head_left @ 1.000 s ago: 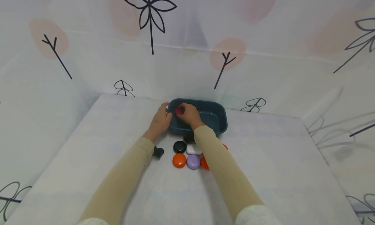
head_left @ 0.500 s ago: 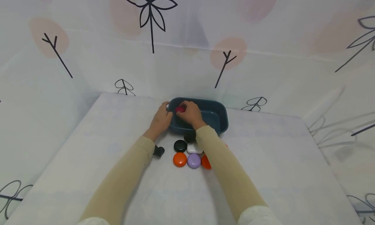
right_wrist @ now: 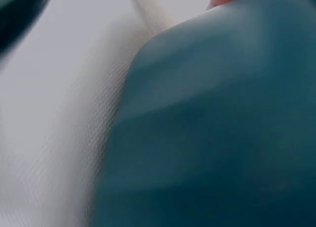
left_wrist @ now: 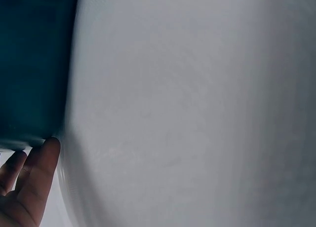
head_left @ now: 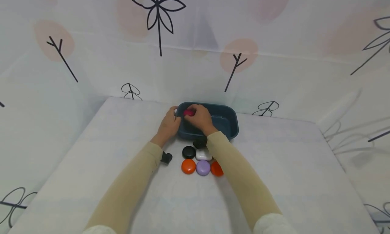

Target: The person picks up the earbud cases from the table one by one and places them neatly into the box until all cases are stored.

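Note:
In the head view my left hand (head_left: 168,125) holds the left end of a dark teal bin (head_left: 236,127), thumb at the rim and fingers at its far-left corner. The left wrist view shows straight-looking fingers (left_wrist: 39,180) against the wall of that bin (left_wrist: 32,64). Over the left part of the bin, my right hand (head_left: 201,119) pinches a glossy crimson rounded piece (head_left: 189,112), partly hidden by the fingers. The bin's wall (right_wrist: 207,123) fills most of the right wrist view.
In front of the bin lie black pieces (head_left: 189,152), a white one (head_left: 203,155), a lilac disc (head_left: 203,167) and orange discs (head_left: 188,166). A black heart-shaped piece (head_left: 166,158) sits by the left sleeve. The right forearm partly covers the group. Patterned cloth (head_left: 195,75) hangs behind.
The right hand and the crimson piece have shifted slightly toward the back of the bin. The left hand stays at the bin's end; the whole view has drifted a little.

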`<state>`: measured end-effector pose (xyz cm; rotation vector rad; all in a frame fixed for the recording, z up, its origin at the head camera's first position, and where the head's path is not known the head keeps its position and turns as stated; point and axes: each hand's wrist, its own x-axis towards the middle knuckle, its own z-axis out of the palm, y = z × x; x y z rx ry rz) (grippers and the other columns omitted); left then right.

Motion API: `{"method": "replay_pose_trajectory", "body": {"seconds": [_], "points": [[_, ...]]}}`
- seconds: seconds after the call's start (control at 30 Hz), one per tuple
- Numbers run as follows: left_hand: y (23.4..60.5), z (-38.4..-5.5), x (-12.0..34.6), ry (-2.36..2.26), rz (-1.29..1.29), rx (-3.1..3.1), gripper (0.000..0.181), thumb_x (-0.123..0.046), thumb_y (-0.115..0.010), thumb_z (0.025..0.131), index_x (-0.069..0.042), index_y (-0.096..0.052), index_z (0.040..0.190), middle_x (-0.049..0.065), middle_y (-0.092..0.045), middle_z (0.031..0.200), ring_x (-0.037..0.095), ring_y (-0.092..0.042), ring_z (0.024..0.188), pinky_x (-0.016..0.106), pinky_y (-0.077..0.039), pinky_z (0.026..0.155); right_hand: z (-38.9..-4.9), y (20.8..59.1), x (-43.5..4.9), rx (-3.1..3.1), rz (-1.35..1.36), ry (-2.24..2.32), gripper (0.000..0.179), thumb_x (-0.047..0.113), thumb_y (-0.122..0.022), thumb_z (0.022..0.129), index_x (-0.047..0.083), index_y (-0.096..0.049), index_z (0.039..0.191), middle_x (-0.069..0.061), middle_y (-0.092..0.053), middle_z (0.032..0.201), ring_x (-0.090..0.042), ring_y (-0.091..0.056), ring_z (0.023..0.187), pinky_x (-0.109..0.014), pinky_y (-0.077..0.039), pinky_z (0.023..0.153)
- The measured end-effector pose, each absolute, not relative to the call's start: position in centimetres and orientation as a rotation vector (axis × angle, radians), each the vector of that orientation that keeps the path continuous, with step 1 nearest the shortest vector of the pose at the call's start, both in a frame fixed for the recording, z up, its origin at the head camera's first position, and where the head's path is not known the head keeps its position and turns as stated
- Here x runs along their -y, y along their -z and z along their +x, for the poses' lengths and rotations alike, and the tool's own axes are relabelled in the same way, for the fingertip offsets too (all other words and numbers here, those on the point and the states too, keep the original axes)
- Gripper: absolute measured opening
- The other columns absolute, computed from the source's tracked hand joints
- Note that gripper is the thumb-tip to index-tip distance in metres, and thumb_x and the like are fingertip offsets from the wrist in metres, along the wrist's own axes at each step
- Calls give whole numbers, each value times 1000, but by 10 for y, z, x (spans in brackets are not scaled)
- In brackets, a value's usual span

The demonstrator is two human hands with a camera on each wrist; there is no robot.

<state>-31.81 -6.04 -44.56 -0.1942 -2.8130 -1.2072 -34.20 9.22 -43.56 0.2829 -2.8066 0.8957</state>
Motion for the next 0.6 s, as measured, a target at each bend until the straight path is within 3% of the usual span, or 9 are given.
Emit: {"method": "replay_pose_trajectory", "body": {"seconds": [0.6], "points": [[444,-320,61,1235,-148,2851,52,-26,-35,84,-17,-25,135,9,-41,130,22,-43,117,38,-33,98,-319,417,-95,2727,268,-1003,39,36,-66,69,15,-62,102,-3,-62,90,-14,-53,78,-28,-47,66]]}}
